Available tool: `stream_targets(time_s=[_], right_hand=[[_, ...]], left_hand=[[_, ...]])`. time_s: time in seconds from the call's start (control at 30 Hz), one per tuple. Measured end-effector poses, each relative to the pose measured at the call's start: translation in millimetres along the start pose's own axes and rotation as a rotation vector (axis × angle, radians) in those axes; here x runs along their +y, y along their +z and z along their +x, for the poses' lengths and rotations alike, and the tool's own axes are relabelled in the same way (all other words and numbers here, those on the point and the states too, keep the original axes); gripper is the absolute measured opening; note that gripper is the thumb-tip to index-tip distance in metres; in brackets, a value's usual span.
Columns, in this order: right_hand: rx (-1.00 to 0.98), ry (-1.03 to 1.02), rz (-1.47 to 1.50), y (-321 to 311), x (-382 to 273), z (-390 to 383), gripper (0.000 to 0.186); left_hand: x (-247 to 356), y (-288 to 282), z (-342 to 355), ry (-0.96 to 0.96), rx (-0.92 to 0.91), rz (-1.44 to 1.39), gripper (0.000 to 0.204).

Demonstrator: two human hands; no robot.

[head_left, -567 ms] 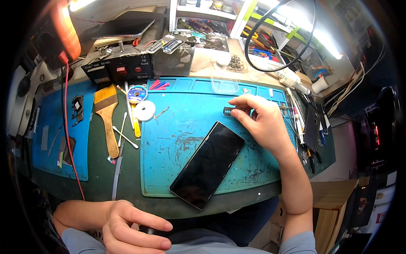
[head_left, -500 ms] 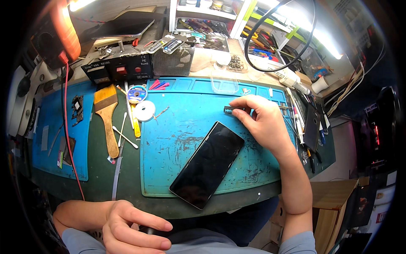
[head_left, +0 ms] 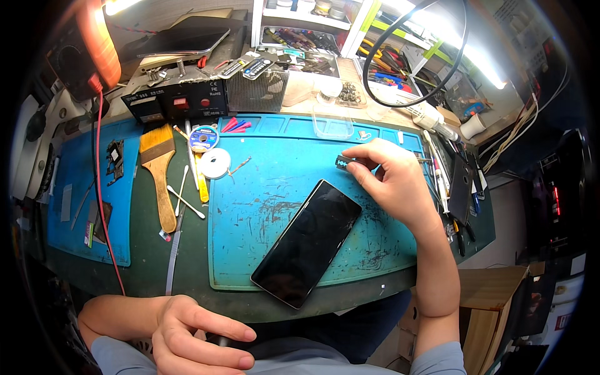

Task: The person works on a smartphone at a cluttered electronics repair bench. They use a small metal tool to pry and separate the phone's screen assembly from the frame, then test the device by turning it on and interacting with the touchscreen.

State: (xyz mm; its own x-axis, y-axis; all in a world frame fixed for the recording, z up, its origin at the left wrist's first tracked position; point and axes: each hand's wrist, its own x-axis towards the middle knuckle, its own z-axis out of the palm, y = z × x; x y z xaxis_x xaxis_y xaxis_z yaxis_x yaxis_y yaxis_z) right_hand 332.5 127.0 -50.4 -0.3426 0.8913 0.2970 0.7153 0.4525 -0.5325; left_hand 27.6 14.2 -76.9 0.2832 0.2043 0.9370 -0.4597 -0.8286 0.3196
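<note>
Phone [head_left: 306,244], black, lying flat on a blue mat [head_left: 250,194], long axis slanting near-left to far-right, near end overhanging the mat's front edge, mat spreading leftward. Right hand [head_left: 392,180], nearer, just off the far end, fingertips pinching a razor blade [head_left: 342,162]. Left hand [head_left: 197,340], near-left, loosely curled; any hold cannot be told.

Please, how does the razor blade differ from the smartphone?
The razor blade is pinched in the right hand; the smartphone lies mostly on the blue mat. The razor blade is far smaller than the smartphone. The razor blade shows cut-outs, while the smartphone has a glossy screen. Both look dark.
</note>
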Motion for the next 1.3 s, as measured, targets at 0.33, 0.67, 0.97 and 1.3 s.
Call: stream_targets(time_s=[0.33, 0.67, 0.97, 1.3], right_hand=[[-0.075, -0.014, -0.088, 1, 2, -3, 0.01], [-0.084, -0.013, -0.108, 3, 8, -2, 0.014], [-0.107, 0.012, -0.051, 2, 11, -1, 0.015], [-0.113, 0.042, 0.004, 3, 13, 2, 0.017]], left_hand=[[1, 1, 1, -0.023, 0.013, 0.003, 0.044], [2, 4, 0, -0.042, 0.03, 0.007, 0.043], [6, -4, -6, -0.088, -0.033, 0.001, 0.049], [3, 13, -2, -0.045, 0.113, 0.033, 0.043]])
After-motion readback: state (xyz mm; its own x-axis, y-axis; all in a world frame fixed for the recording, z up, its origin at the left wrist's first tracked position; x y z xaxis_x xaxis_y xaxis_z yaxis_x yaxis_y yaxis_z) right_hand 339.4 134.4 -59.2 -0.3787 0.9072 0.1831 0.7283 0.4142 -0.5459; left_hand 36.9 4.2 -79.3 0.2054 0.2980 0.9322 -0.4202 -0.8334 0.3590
